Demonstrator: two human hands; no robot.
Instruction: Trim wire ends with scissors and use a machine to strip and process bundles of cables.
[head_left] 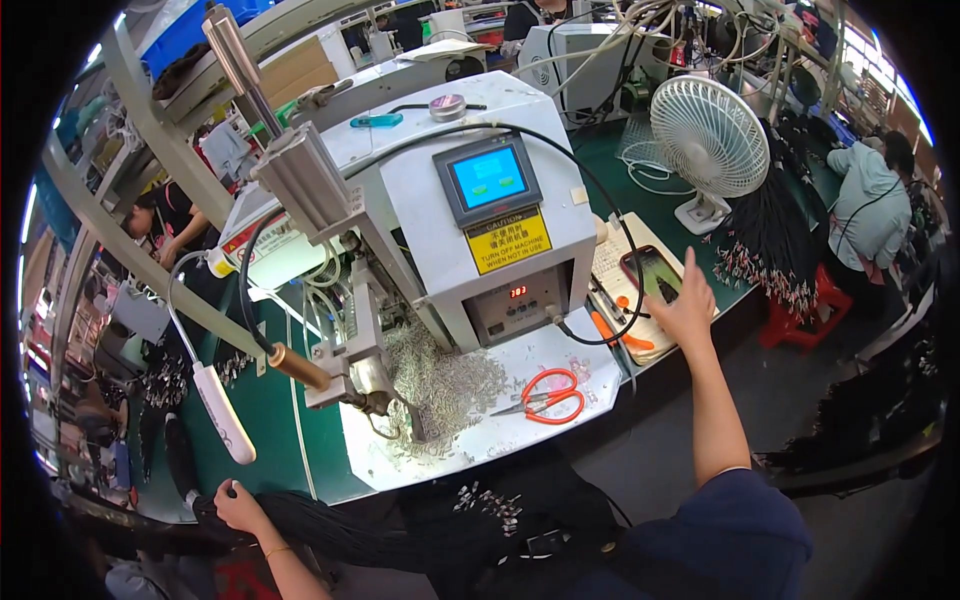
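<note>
Black cables (400, 535) lie bundled across the person's lap at the bottom of the view, their metal-tipped ends (490, 503) fanned out near the middle. Gripping that bundle at its far left end is the left hand (236, 503), fingers curled shut around the strands. Up and to the right, the right hand (688, 305) reaches out over the counter (270, 420) with fingers loosely spread, its fingertips touching a phone (654, 272) that lies with its screen lit on a sheet of paper (612, 262) at the counter's right edge. Just beside the wrist sits an orange-handled tool (620, 335) (only partly seen, under a black cable).

Closer in, orange-handled scissors (545, 397) rest on a white plate (520, 410) in front of a grey machine (480, 190), near a heap of small metal terminals (440, 385). On the machine's sloped front sits a small blue screen (489, 177), and directly below it a yellow rectangular warning label (508, 240) with black lettering; under that, a small red readout (518, 291). A second label (262, 240), white with a red and yellow triangle, is stuck on the machine's left side.

Farther right stands a white desk fan (712, 140), with dark cable bundles (775, 240) hanging beside it. Another person in a pale shirt (868, 205) sits at the far right on a red stool (800, 305).
</note>
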